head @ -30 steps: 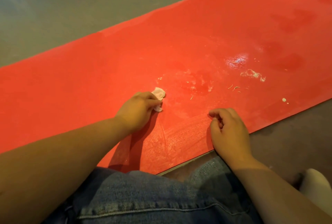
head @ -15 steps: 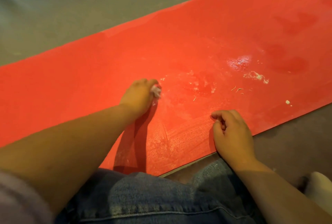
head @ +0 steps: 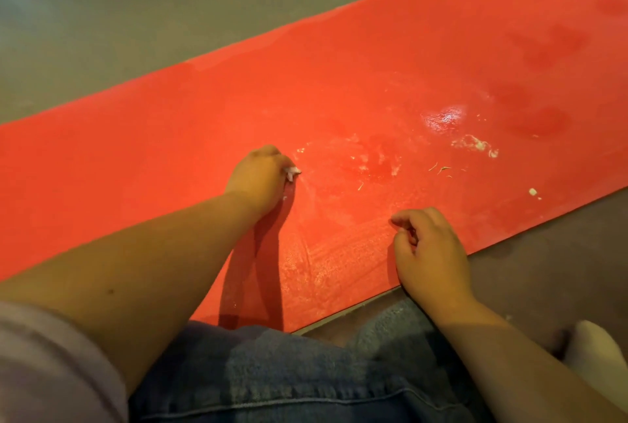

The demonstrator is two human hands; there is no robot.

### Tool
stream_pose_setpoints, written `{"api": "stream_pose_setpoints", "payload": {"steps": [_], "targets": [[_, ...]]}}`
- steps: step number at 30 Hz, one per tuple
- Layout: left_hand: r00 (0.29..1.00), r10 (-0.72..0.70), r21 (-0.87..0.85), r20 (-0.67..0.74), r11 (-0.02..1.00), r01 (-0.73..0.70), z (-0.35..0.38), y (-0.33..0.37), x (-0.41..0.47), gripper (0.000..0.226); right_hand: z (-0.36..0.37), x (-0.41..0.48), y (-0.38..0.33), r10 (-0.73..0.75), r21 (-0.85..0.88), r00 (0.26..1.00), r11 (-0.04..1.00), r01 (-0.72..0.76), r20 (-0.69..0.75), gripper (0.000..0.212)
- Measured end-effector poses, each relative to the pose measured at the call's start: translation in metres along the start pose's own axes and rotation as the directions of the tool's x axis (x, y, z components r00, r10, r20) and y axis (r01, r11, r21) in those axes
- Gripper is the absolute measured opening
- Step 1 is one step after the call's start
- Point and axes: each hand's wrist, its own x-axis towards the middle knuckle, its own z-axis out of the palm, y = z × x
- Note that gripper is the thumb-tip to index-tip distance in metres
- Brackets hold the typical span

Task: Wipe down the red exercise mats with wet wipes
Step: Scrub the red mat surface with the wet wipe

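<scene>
**Item: red mat under wiping, head view**

1. Mat (head: 170, 151). Red and flat on the floor (head: 136, 15), which is grey. It runs across the view as a broad band from 8 o'clock to 1 o'clock. Its near edge passes just beyond the knees.

2. Left hand (head: 260, 178). It sits near the centre of the view, reaching out over the mat with knuckles up. The fingers are curled together and grip a wipe (head: 293, 172). The wipe is a small white wad that pokes out at the hand's 3 o'clock side and touches the mat.

3. Right hand (head: 430, 252). It lies at 4 o'clock from the left hand, resting on the mat at its near edge. The fingers are curled in, with the forefinger bent over the thumb. Whether anything is pinched there cannot be told.

4. Marks on the mat.
   - Pale streaks lie between the two hands.
   - A wet shine (head: 443, 117) shows at 2 o'clock from the right hand.
   - White crumbs (head: 474, 143) lie just below the shine.
   - A single white speck (head: 533, 191) sits at 3 o'clock, near the edge.
   - Darker damp patches (head: 543, 120) lie further along at 2 o'clock.

5. Person's clothing.
   - Blue jeans (head: 306, 371) are at 6 o'clock.
   - A pale sleeve (head: 51, 365) is at 8 o'clock.
   - A white rounded shape (head: 591, 348) sits on the floor at 4 o'clock, possibly a sock.
</scene>
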Motion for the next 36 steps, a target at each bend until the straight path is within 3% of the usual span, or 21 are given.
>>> {"api": "stream_pose_setpoints", "payload": {"steps": [2,3,7,9,10,13,15,19,21,23,24,26,27,29,30,31,33,34,36], "targets": [[0.992,-0.115,-0.015,-0.05,0.993,0.114,0.005,0.007,-0.003,0.029,0.0,0.0,0.0,-0.003,0.003,1.0,1.0,0.003,0.012,0.024],[0.994,-0.102,-0.001,-0.05,0.995,0.102,0.006,0.009,-0.012,0.027,0.0,0.0,-0.001,-0.005,0.003,1.0,1.0,0.005,0.012,0.024],[0.976,0.196,0.063,0.095,0.977,-0.203,-0.001,0.001,-0.044,0.023,0.001,0.001,-0.004,0.008,-0.025,1.0,1.0,-0.008,0.001,0.023],[0.961,0.228,0.082,0.157,0.967,-0.242,-0.004,-0.004,-0.037,0.023,0.001,0.001,-0.005,0.012,-0.047,1.0,0.999,-0.012,-0.003,0.023],[0.972,0.186,0.082,0.142,0.977,-0.198,-0.003,-0.002,-0.03,0.022,0.001,0.001,-0.006,0.013,-0.051,1.0,0.999,-0.013,-0.001,0.023],[0.993,-0.121,0.024,0.005,0.992,0.121,-0.002,0.005,-0.007,0.023,0.0,-0.002,-0.005,-0.007,-0.035,1.0,0.999,0.007,0.017,0.023],[0.985,-0.174,0.065,-0.004,0.983,0.174,-0.002,0.01,-0.004,0.025,-0.001,-0.003,-0.003,-0.022,-0.022,0.999,1.0,0.022,0.024,0.023],[0.979,0.098,0.142,0.181,0.982,-0.125,-0.009,0.014,-0.04,0.025,-0.003,-0.002,-0.008,0.0,-0.011,1.0,1.0,0.001,0.03,0.024],[0.941,0.133,0.171,0.311,0.966,-0.193,-0.013,0.016,-0.047,0.024,-0.003,-0.001,-0.011,0.005,-0.01,0.999,1.0,-0.005,0.037,0.024],[0.953,0.042,0.031,0.3,0.998,-0.054,-0.023,0.025,-0.043,0.016,-0.002,0.0,-0.015,-0.012,0.04,0.999,0.999,0.01,0.051,0.026],[0.961,-0.041,-0.157,0.273,0.984,0.087,-0.028,0.031,-0.041,0.009,0.0,0.002,-0.02,0.0,0.108,0.998,0.994,-0.006,0.062,0.027],[0.956,-0.151,-0.596,0.252,0.754,0.276,-0.034,0.046,-0.038,0.01,0.005,0.011,-0.038,0.068,0.37,0.985,0.921,-0.124,0.161,0.025],[0.955,-0.154,-0.726,0.253,0.622,0.293,-0.037,0.053,-0.039,0.016,0.009,0.017,-0.051,0.09,0.548,0.959,0.805,-0.228,0.267,0.022],[0.957,-0.116,-0.82,0.265,0.496,0.287,-0.041,0.057,-0.041,0.018,0.019,0.033,-0.072,0.087,0.746,0.913,0.547,-0.379,0.4,0.018],[0.955,-0.112,-0.84,0.274,0.456,0.295,-0.043,0.054,-0.041,0.019,0.024,0.041,-0.079,0.1,0.765,0.912,0.513,-0.39,0.398,0.017],[0.95,-0.136,-0.854,0.281,0.417,0.312,-0.045,0.046,-0.039,0.021,0.028,0.049,-0.083,0.141,0.749,0.919,0.54,-0.384,0.369,0.015],[0.929,-0.26,-0.831,0.265,0.427,0.357,-0.047,0.023,-0.035,0.021,0.038,0.068,-0.081,0.226,0.609,0.945,0.723,-0.326,0.237,0.011],[0.916,-0.336,-0.749,0.22,0.543,0.379,-0.046,0.008,-0.032,0.021,0.044,0.076,-0.077,0.213,0.486,0.961,0.83,-0.272,0.174,0.011],[0.909,-0.391,-0.36,0.143,0.835,0.415,-0.044,-0.024,-0.031,0.033,0.056,0.084,-0.072,0.077,0.154,0.987,0.983,-0.099,0.143,0.016]]}}
